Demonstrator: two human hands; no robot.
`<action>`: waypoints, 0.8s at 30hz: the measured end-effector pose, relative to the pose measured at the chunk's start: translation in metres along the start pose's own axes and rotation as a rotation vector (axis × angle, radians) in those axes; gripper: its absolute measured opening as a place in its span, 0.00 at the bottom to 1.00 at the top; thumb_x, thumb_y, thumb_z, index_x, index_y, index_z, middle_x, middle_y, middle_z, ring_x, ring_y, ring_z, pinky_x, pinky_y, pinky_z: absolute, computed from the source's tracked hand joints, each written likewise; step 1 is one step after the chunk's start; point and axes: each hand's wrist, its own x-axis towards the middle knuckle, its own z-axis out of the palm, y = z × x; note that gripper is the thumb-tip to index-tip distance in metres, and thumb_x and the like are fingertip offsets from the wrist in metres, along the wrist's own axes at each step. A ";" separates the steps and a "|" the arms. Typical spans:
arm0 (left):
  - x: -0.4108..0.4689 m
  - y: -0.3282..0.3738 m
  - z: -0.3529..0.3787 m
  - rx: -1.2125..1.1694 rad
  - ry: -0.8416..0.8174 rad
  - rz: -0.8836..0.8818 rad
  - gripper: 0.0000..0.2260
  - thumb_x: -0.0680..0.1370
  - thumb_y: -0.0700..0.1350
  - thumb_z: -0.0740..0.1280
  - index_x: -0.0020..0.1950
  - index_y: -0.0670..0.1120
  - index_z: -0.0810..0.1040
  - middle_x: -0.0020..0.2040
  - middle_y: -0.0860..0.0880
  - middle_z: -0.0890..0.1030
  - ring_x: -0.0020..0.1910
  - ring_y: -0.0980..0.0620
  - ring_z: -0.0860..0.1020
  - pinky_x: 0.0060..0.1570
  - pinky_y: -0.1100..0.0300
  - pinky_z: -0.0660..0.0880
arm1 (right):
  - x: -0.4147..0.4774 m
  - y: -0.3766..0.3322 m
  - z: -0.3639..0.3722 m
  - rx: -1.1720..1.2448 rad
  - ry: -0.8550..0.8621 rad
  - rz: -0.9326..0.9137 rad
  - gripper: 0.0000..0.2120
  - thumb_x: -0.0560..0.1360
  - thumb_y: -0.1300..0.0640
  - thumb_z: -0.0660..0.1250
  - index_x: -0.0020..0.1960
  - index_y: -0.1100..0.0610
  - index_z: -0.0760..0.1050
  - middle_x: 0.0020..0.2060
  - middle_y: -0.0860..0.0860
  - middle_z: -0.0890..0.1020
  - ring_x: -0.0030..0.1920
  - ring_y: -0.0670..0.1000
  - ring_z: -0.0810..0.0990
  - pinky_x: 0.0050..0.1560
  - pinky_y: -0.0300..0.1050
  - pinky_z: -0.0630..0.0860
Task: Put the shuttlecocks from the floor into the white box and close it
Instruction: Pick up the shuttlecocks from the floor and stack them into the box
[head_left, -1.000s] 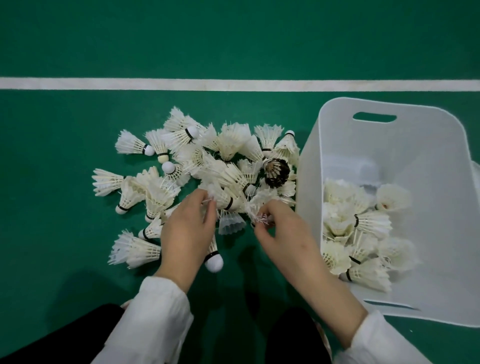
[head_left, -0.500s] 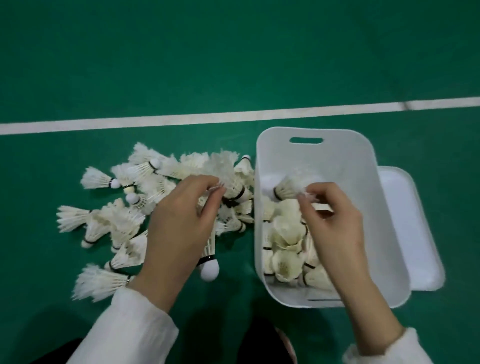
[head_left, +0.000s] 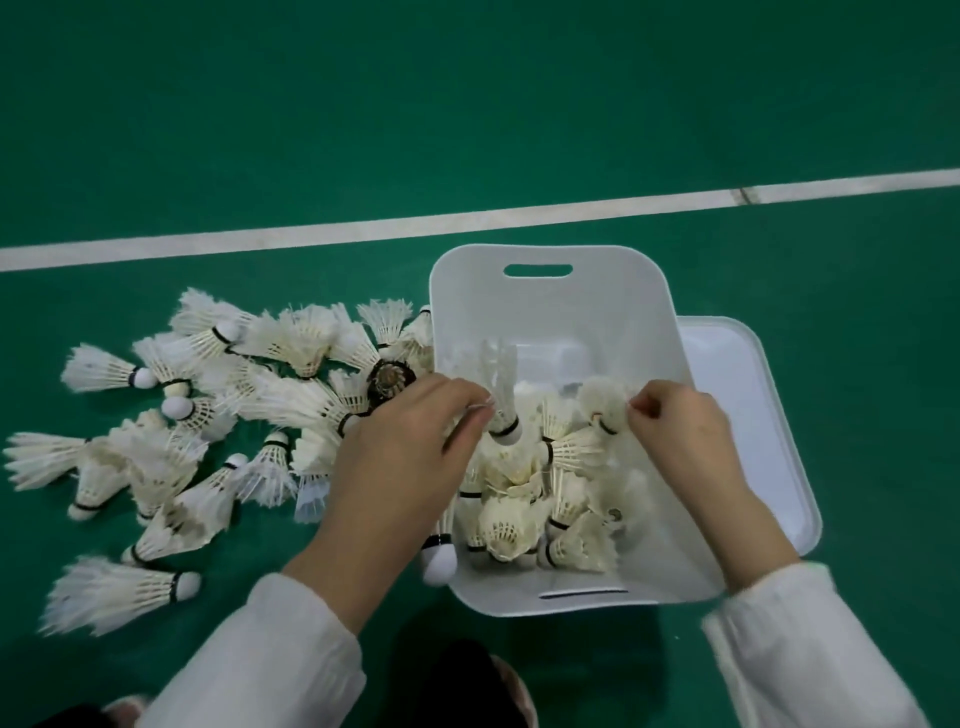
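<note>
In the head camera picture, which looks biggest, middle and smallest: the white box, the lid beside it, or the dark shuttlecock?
1. White box, largest.
2. Lid, smaller as seen; the box hides part of it, so its true size is unsure.
3. Dark shuttlecock, clearly smallest.

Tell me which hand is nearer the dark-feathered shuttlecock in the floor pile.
Left. The left hand sits right beside the dark shuttlecock, just below it. The right hand is over the white box, well away.

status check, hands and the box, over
Left hand pinching a white feather shuttlecock over the open white plastic box. Right hand shut, contents unclear. Many shuttlecocks on the green floor. Nothing blocking.
</note>
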 end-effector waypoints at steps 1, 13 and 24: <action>0.000 0.000 0.001 0.006 0.001 -0.001 0.08 0.75 0.50 0.64 0.48 0.49 0.80 0.43 0.55 0.80 0.38 0.54 0.78 0.34 0.52 0.77 | -0.001 0.003 -0.001 -0.070 -0.002 -0.016 0.07 0.73 0.63 0.61 0.44 0.62 0.78 0.42 0.60 0.82 0.46 0.62 0.78 0.42 0.46 0.69; -0.005 0.009 0.022 -0.009 -0.069 -0.021 0.07 0.74 0.50 0.64 0.47 0.50 0.80 0.43 0.55 0.82 0.38 0.52 0.79 0.34 0.52 0.77 | -0.007 0.010 0.038 -0.369 -0.367 -0.061 0.13 0.76 0.69 0.55 0.56 0.64 0.73 0.56 0.60 0.78 0.56 0.59 0.77 0.54 0.47 0.71; -0.001 0.016 0.025 -0.035 -0.144 0.025 0.10 0.75 0.50 0.62 0.46 0.47 0.80 0.41 0.52 0.80 0.39 0.51 0.78 0.37 0.50 0.76 | -0.057 -0.046 -0.012 0.210 -0.108 -0.655 0.17 0.72 0.62 0.66 0.57 0.49 0.66 0.62 0.41 0.65 0.44 0.49 0.77 0.40 0.51 0.77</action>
